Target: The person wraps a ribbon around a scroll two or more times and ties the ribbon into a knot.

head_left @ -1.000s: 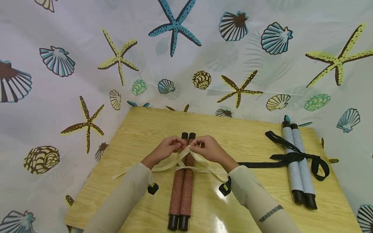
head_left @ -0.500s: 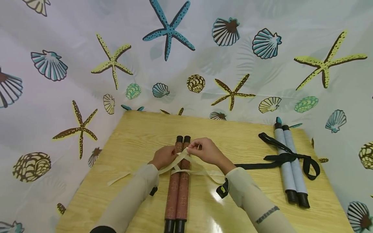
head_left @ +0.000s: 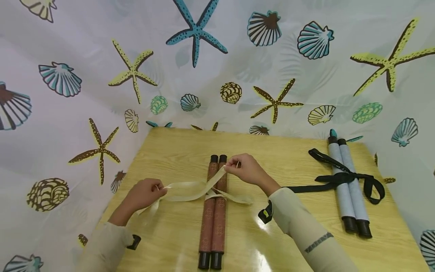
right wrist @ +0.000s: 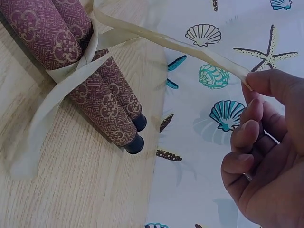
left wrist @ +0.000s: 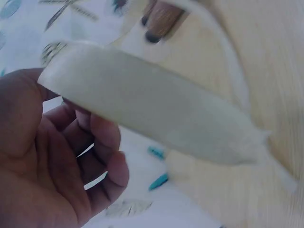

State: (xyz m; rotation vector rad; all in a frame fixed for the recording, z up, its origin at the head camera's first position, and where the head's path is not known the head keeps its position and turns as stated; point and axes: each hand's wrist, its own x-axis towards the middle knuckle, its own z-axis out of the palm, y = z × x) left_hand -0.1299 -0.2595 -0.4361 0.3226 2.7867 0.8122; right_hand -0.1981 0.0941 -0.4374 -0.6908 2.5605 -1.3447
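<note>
A red patterned scroll [head_left: 213, 226], rolled on two rods with black end caps, lies lengthwise on the table. Around its upper part passes a cream ribbon [head_left: 213, 181], crossed over itself on top. To the left of the scroll, my left hand [head_left: 144, 194] pinches one stretch of this ribbon, which spreads broad and flat from the fingers in the left wrist view. My right hand [head_left: 248, 170], above and right of the scroll, pinches another stretch between thumb and forefinger, its other fingers curled. One ribbon tail hangs loose to the scroll's right.
A grey-blue scroll [head_left: 344, 192] lies at the right of the wooden table [head_left: 278, 230], tied with a black ribbon [head_left: 341, 178] in a bow. One black tail stretches left toward my right wrist. A white cloth [head_left: 204, 83] printed with shells and starfish rises behind and beside the table.
My hands were close together over the scroll's top end. The left hand has since moved left and toward me, drawing ribbon with it; the right hand stays near its earlier place, still pinching ribbon.
</note>
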